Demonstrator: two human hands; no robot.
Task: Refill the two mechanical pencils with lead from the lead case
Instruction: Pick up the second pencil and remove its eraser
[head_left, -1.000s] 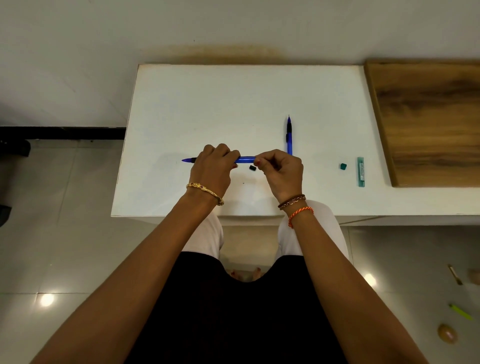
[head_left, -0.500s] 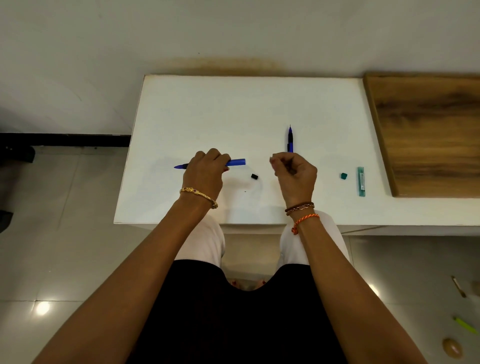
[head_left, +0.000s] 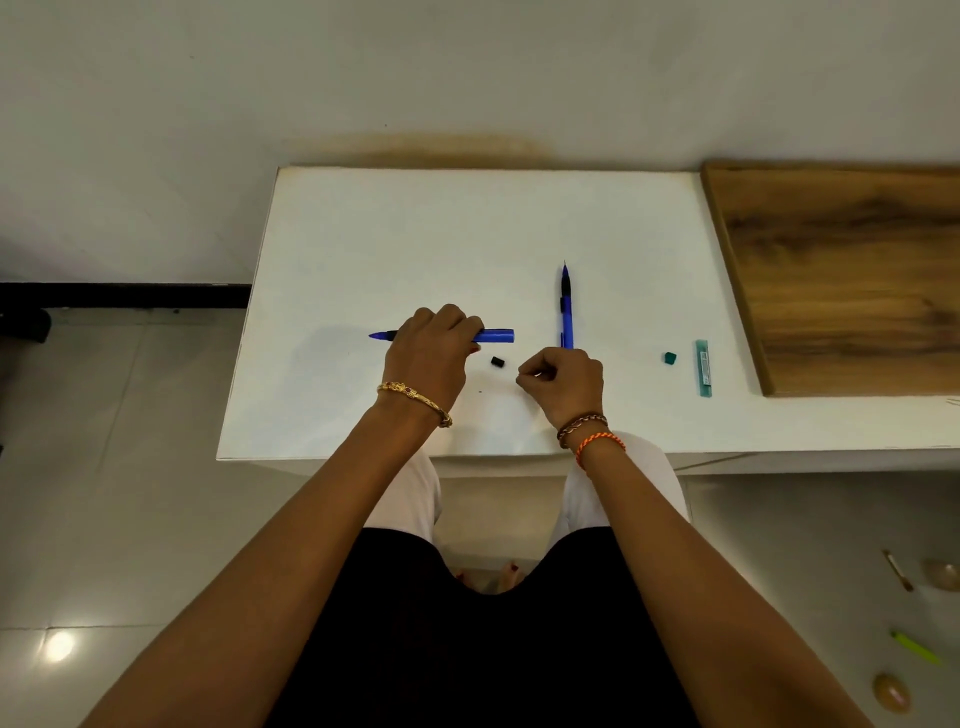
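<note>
My left hand (head_left: 434, 348) grips a blue mechanical pencil (head_left: 496, 335) level above the white table, tip to the left, its open rear end to the right. A small black cap (head_left: 497, 361) lies on the table just below that end. My right hand (head_left: 563, 382) is curled to the right of the cap, thumb and forefinger pinching something tiny that I cannot make out. The second blue pencil (head_left: 566, 312) lies pointing away from me, its near end hidden behind my right hand. The green lead case (head_left: 702, 369) and its small green cap (head_left: 669, 357) lie farther right.
The white table (head_left: 467, 234) stands against a wall. A wooden board (head_left: 852, 270) covers its right end. On the floor at the right lie a yellow-green pen (head_left: 917, 648) and a few small objects.
My right hand has come away from the pencil's rear end and moved right and toward me, fingers still pinched. My left hand keeps the pencil, shifted slightly left.
</note>
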